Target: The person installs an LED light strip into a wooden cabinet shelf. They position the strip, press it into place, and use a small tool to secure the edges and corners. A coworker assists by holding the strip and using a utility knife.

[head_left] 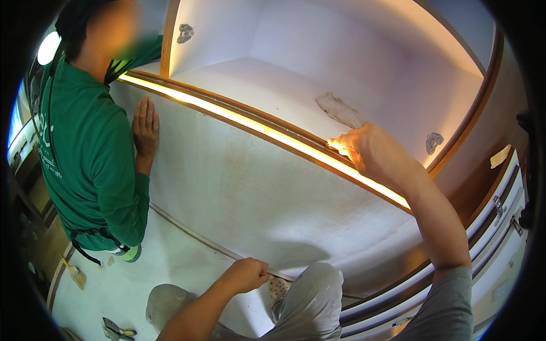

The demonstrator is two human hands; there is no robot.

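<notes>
My right hand (372, 152) reaches to the wooden front edge (273, 125) of a white cabinet. Its fingers are closed in a pinch at that edge, just above a glowing light strip (250, 117). Something small and dark shows at the fingertips, too small to name. Low in the middle, my left hand (245, 276) is curled into a fist near my knee. A small bit seems to stick out beside its thumb, but what it holds is hidden. Inside the cabinet, a rough greyish-brown patch (339, 111) lies beyond my right hand.
At the left, a co-worker in a green top (116, 165) has a flat hand (146, 126) by the pale front panel (222, 170). A paintbrush (75, 277) and a flat-bladed tool (117, 329) lie on the floor. White doors with hinges (499, 208) stand at the right.
</notes>
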